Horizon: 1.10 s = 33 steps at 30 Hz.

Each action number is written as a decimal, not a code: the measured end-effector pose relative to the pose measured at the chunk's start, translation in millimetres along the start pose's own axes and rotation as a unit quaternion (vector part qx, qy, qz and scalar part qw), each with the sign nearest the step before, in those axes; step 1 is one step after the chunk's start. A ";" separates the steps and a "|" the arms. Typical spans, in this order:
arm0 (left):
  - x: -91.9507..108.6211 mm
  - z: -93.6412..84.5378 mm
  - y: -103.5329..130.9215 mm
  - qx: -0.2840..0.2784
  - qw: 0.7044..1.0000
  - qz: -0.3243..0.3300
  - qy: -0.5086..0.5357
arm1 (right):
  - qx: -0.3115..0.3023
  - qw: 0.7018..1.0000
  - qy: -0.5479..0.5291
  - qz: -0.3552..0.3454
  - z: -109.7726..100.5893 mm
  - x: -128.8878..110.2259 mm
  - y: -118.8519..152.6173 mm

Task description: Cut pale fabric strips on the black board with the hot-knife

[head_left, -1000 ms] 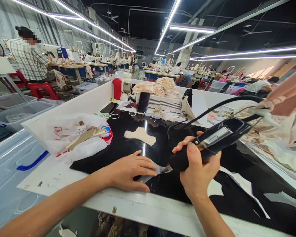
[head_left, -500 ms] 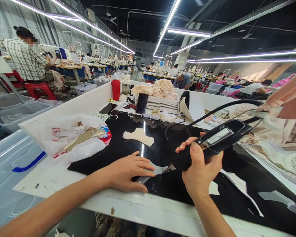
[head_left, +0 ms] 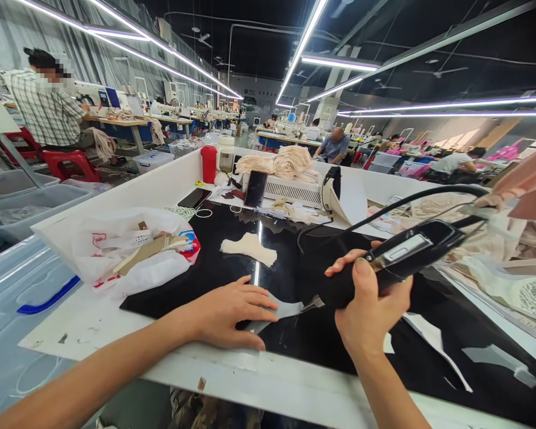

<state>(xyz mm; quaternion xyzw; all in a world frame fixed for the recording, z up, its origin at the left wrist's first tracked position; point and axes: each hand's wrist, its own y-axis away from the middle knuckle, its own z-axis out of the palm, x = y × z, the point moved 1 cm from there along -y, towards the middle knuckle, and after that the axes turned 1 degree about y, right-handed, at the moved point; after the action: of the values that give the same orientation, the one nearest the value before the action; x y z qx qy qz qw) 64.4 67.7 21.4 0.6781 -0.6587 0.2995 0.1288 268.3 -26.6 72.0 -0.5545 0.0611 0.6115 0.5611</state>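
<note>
So the left hand [head_left: 232,313] is lying flat near the front edge of the black mat [head_left: 299,256], fingers loosely spread, and it's covering part of a thin grey piece [head_left: 288,309] on that mat, probably so it isn't sliding around. The right hand [head_left: 370,304] is gripping a chunky black handheld tool [head_left: 433,235], fingers curling around it, thumb resting on top. It's holding it slanted above the mat, I guess so the metal tip is pointing at the piece's free end; can't tell if they're touching. A cream piece [head_left: 249,247] is sitting farther back on the mat, and a plastic bag [head_left: 161,275] is bulging over the mat's left edge, seemingly parked within easy reach.
</note>
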 end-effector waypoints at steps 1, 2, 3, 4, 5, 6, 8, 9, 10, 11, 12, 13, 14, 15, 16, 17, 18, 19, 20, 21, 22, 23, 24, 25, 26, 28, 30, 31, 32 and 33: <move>0.3 -0.3 -0.1 0.000 1.000 -0.001 0.001 | -0.001 1.000 0.003 0.002 -0.1 0.8 0.3; 0.6 -0.6 -0.1 -0.003 1.000 -0.001 0.002 | -0.001 1.000 0.007 0.003 -0.2 1.4 0.6; 1.1 -1.0 -0.2 -0.006 1.000 -0.003 0.001 | -0.002 1.000 0.013 0.003 -0.2 2.0 0.8; 1.8 -1.5 -0.3 -0.009 1.000 -0.005 0.000 | -0.003 1.000 0.018 0.002 -0.3 2.3 1.0; 2.5 -2.1 -0.4 -0.013 1.000 -0.007 -0.001 | -0.003 1.000 0.021 0.002 -0.3 2.5 1.1; 3.3 -2.7 -0.6 -0.016 1.000 -0.009 -0.002 | -0.005 1.000 0.022 0.003 -0.4 2.5 1.2; 4.7 -3.8 -1.0 -0.017 1.000 -0.013 0.002 | -0.006 1.000 0.016 0.005 -0.8 2.3 1.0; 5.0 -4.2 -1.1 -0.012 1.000 -0.017 0.004 | -0.008 1.000 0.012 0.008 -1.1 2.1 0.7; 4.8 -4.4 -1.2 -0.003 1.000 -0.024 0.004 | -0.010 1.000 0.010 0.010 -1.6 2.0 0.2; 3.9 -4.4 -1.3 0.011 0.999 -0.035 0.002 | -0.012 1.000 0.010 0.011 -2.3 1.8 -0.6; 2.3 -4.0 -1.3 0.030 0.998 -0.050 -0.004 | -0.016 1.000 0.014 0.008 -3.1 1.7 -1.5; 0.0 -3.3 -1.2 0.053 0.996 -0.069 -0.011 | -0.020 1.000 0.020 0.005 -4.2 1.4 -2.6; -2.6 -2.2 -1.0 0.076 0.993 -0.088 -0.019 | -0.026 0.999 0.026 0.001 -5.5 1.1 -3.8; -5.5 -0.9 -0.9 0.097 0.989 -0.107 -0.027 | -0.031 0.999 0.033 -0.003 -7.2 0.7 -5.1; -8.3 0.6 -0.7 0.113 0.986 -0.121 -0.034 | -0.035 0.998 0.044 -0.006 -9.3 0.2 -6.3; -10.7 2.1 -0.6 0.123 0.983 -0.131 -0.039 | -0.039 0.997 0.063 -0.008 -11.6 -0.4 -7.6; -12.5 3.5 -0.6 0.128 0.982 -0.136 -0.042 | -0.040 0.995 0.093 -0.009 -14.3 -1.2 -8.8; -13.7 4.6 -0.6 0.129 0.981 -0.138 -0.043 | -0.039 0.991 0.131 -0.011 -17.2 -2.1 -10.1; -14.3 5.3 -0.6 0.129 0.981 -0.138 -0.041 | -0.035 0.984 0.173 -0.015 -20.1 -3.1 -11.6; -14.5 5.7 -0.7 0.129 0.982 -0.136 -0.035 | -0.026 0.977 0.213 -0.022 -23.0 -4.3 -13.1; -14.4 5.8 -0.8 0.128 0.982 -0.133 -0.028 | -0.013 0.970 0.241 -0.035 -25.9 -5.6 -14.7; -14.3 5.8 -0.9 0.128 0.983 -0.130 -0.021 | 0.007 0.966 0.254 -0.056 -28.9 -6.9 -16.1; -14.3 5.8 -0.9 0.128 0.984 -0.126 -0.014 | 0.031 0.963 0.252 -0.088 -31.8 -8.4 -17.1; -14.5 5.9 -0.9 0.129 0.984 -0.121 -0.008 | 0.060 0.960 0.240 -0.132 -34.9 -9.9 -17.3; -14.9 6.1 -0.8 0.130 0.985 -0.117 -0.003 | 0.088 0.953 0.225 -0.184 -37.9 -11.3 -16.3; -16.3 6.9 -0.6 0.135 0.985 -0.108 0.006 | 0.090 0.932 0.217 -0.276 -42.2 -13.1 -10.4; -17.5 7.7 -0.3 0.143 0.984 -0.101 0.016 | -0.036 0.912 0.263 -0.312 -41.2 -12.2 0.1; -17.9 7.9 -0.2 0.148 0.984 -0.099 0.022 | -0.131 0.899 0.294 -0.298 -38.7 -10.2 6.7; -17.9 7.8 -0.2 0.152 0.983 -0.100 0.027 | -0.231 0.880 0.320 -0.264 -35.1 -7.2 13.7; -17.7 7.5 -0.2 0.154 0.982 -0.104 0.030 | -0.302 0.865 0.336 -0.218 -31.2 -3.6 20.4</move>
<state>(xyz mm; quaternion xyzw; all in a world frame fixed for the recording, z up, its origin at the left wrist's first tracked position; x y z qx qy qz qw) 67.3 77.9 5.4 0.7450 -0.5267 0.4028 0.0731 271.0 -58.0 51.7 -0.8679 -0.0643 0.2387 0.4309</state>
